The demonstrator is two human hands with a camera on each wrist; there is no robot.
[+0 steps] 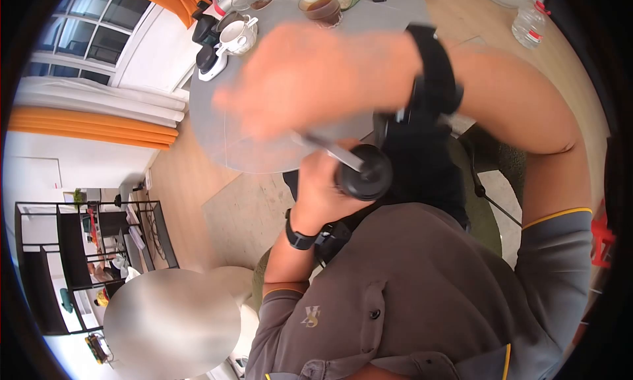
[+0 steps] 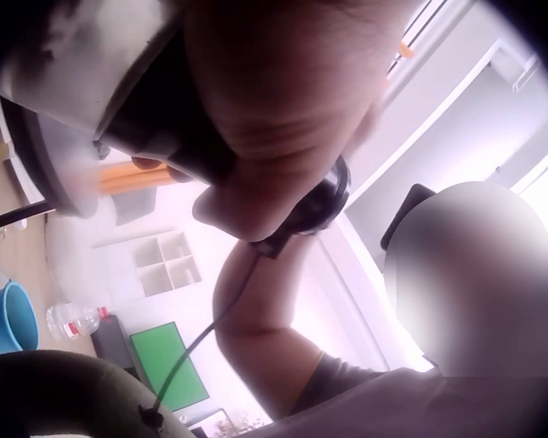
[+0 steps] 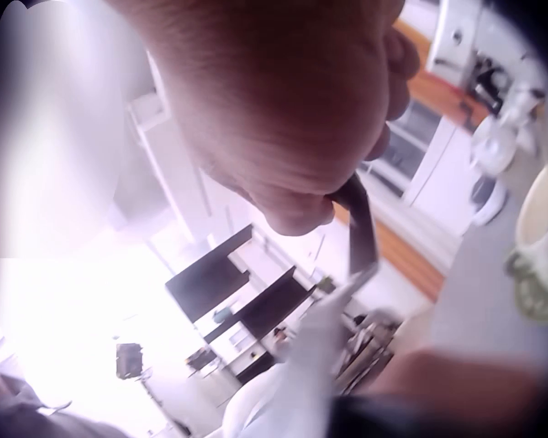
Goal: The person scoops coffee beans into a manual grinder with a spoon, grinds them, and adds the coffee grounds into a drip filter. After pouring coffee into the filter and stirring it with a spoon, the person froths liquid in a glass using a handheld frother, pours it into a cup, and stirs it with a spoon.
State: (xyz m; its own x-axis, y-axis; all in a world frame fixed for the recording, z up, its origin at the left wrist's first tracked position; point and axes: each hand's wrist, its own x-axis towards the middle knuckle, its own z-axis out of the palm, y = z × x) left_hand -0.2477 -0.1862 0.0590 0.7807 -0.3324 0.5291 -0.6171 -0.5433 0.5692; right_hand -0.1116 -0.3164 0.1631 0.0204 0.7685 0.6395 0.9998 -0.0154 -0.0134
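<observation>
A black hand-crank coffee grinder (image 1: 366, 177) is held in front of the torso, its round top toward the head camera. My left hand (image 1: 318, 189) grips its body, and the left wrist view shows the thumb and palm wrapped against the dark cylinder (image 2: 164, 119). From the lid a flat metal crank arm (image 1: 337, 153) reaches up to my right hand (image 1: 303, 77), which is blurred. In the right wrist view the fingers are curled round the dark end of the crank (image 3: 358, 224); its knob is hidden inside the hand.
Beyond the hands is a round grey table (image 1: 211, 133). On it stand a glass of brown liquid (image 1: 322, 11), a white cup (image 1: 239, 37) and a small black-and-white device (image 1: 211, 63). A plastic bottle (image 1: 529, 27) stands on the floor at right; a black shelf (image 1: 72, 248) is at left.
</observation>
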